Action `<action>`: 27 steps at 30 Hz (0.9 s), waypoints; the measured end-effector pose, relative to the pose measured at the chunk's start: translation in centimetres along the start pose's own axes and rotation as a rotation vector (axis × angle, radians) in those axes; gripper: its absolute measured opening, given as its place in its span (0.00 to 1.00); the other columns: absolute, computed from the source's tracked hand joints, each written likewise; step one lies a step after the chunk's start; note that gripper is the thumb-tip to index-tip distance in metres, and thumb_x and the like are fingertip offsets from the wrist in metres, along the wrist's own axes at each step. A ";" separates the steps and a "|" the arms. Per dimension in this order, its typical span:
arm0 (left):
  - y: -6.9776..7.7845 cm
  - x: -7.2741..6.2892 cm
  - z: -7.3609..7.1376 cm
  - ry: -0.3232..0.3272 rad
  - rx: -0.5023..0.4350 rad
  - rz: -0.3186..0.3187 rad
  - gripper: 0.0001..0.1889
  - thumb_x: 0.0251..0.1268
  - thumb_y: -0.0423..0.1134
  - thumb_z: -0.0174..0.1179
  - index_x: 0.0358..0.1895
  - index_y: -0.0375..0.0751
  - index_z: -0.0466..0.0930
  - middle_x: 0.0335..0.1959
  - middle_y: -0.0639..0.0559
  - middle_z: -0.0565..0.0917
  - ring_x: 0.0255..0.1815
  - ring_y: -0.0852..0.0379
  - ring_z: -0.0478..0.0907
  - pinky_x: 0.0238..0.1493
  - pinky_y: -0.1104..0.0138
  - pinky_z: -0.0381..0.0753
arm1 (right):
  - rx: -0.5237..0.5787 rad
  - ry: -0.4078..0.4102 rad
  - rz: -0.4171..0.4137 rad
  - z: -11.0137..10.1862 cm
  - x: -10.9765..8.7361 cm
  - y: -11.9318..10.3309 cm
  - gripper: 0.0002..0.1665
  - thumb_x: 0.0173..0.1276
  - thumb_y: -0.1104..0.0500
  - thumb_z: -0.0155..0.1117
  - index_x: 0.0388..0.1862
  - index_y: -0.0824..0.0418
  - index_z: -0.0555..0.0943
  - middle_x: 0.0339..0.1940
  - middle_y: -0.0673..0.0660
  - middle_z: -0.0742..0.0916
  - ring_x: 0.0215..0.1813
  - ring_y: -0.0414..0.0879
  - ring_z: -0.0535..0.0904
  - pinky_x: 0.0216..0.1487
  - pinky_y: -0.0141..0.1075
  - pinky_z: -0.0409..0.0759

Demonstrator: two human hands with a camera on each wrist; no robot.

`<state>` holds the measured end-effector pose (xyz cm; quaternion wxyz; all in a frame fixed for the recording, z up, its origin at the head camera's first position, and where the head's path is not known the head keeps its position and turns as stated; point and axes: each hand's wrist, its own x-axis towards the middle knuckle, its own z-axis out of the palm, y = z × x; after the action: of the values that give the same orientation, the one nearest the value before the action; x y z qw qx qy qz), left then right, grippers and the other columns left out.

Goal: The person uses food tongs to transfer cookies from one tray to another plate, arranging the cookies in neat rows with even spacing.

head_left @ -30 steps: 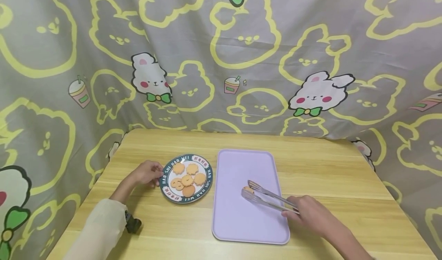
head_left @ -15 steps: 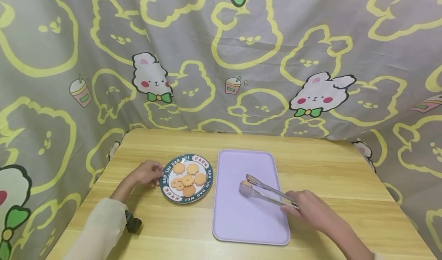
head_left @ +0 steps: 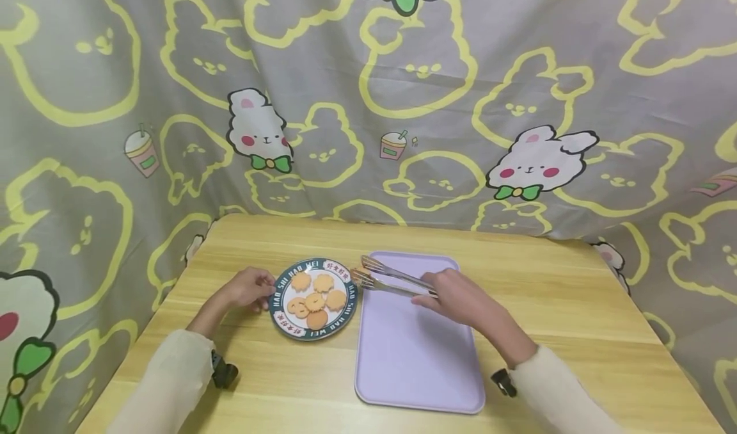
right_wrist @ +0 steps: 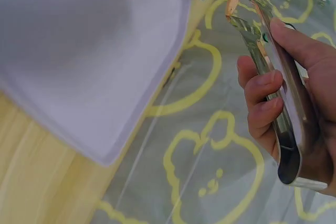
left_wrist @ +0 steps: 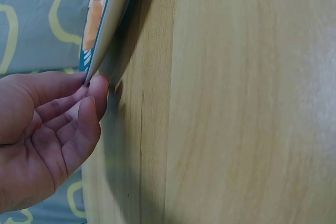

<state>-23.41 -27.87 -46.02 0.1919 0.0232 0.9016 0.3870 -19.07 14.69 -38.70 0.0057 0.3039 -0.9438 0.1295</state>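
My left hand (head_left: 250, 289) pinches the left rim of a round plate (head_left: 345, 319) with a dark green lettered border. In the left wrist view the plate's edge sits between thumb and fingers of that hand (left_wrist: 47, 135), tilted up off the table. Several scalloped and round cookies (head_left: 317, 319) lie on the plate. Metal tongs (head_left: 403, 276) are gripped by my right hand (head_left: 463, 299), their tips over the plate's right rim. One cookie (right_wrist: 232, 2) is clamped between the tips, seen edge-on in the right wrist view.
A lilac rectangular tray (head_left: 414, 363) lies right of the plate, below the tongs and right hand; no cookie shows on its visible surface. The wooden table (head_left: 553, 280) ends against a grey cartoon-print curtain (head_left: 322, 56) behind and at the sides.
The right hand has carried the tongs and the cookie up and left, from above the tray's middle to the plate's right rim. My left hand keeps its hold on the plate.
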 end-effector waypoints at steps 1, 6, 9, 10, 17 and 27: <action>0.0 0.0 0.0 0.000 -0.002 -0.006 0.11 0.66 0.31 0.54 0.47 0.29 0.76 0.30 0.43 0.81 0.24 0.55 0.79 0.25 0.65 0.83 | -0.004 -0.007 -0.008 0.2 0.6 -0.1 0.21 0.63 0.47 0.64 0.39 0.65 0.81 0.23 0.50 0.83 0.23 0.36 0.71 0.27 0.30 0.74; 0.2 0.2 0.3 -0.004 0.006 -0.025 0.10 0.66 0.31 0.53 0.47 0.30 0.76 0.30 0.44 0.81 0.24 0.54 0.79 0.26 0.65 0.83 | -0.010 -0.047 -0.020 1.0 2.4 -0.8 0.21 0.63 0.47 0.64 0.40 0.66 0.81 0.24 0.52 0.83 0.23 0.37 0.72 0.26 0.29 0.73; 0.2 0.2 0.3 -0.004 0.009 -0.024 0.10 0.67 0.31 0.53 0.47 0.30 0.76 0.30 0.44 0.81 0.24 0.55 0.79 0.26 0.65 0.83 | -0.004 -0.056 -0.027 1.4 3.1 -1.1 0.20 0.62 0.48 0.65 0.36 0.65 0.81 0.22 0.51 0.82 0.22 0.37 0.69 0.24 0.28 0.70; 0.3 0.2 0.3 -0.003 0.009 -0.022 0.10 0.67 0.31 0.53 0.47 0.30 0.76 0.30 0.44 0.81 0.24 0.55 0.79 0.26 0.65 0.83 | -0.004 -0.058 -0.028 1.5 3.2 -1.2 0.19 0.62 0.47 0.65 0.35 0.64 0.80 0.21 0.50 0.81 0.21 0.37 0.68 0.24 0.28 0.70; 0.5 0.0 0.0 0.001 -0.003 -0.020 0.10 0.66 0.31 0.53 0.46 0.29 0.76 0.29 0.44 0.81 0.24 0.54 0.79 0.26 0.65 0.83 | 0.018 -0.072 -0.032 2.0 4.0 -2.0 0.19 0.62 0.47 0.65 0.34 0.64 0.81 0.22 0.50 0.82 0.22 0.37 0.69 0.24 0.28 0.71; 0.2 0.0 -0.1 0.001 -0.008 -0.017 0.09 0.66 0.31 0.53 0.45 0.30 0.76 0.28 0.44 0.81 0.23 0.55 0.79 0.25 0.65 0.83 | 0.038 -0.120 -0.046 2.9 5.5 -4.2 0.21 0.62 0.46 0.65 0.36 0.65 0.82 0.21 0.50 0.81 0.21 0.39 0.69 0.23 0.30 0.70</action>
<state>-23.51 -27.77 -45.78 0.1947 0.0145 0.9003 0.3890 -20.96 7.48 -40.00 -0.0536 0.3326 -0.9327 0.1287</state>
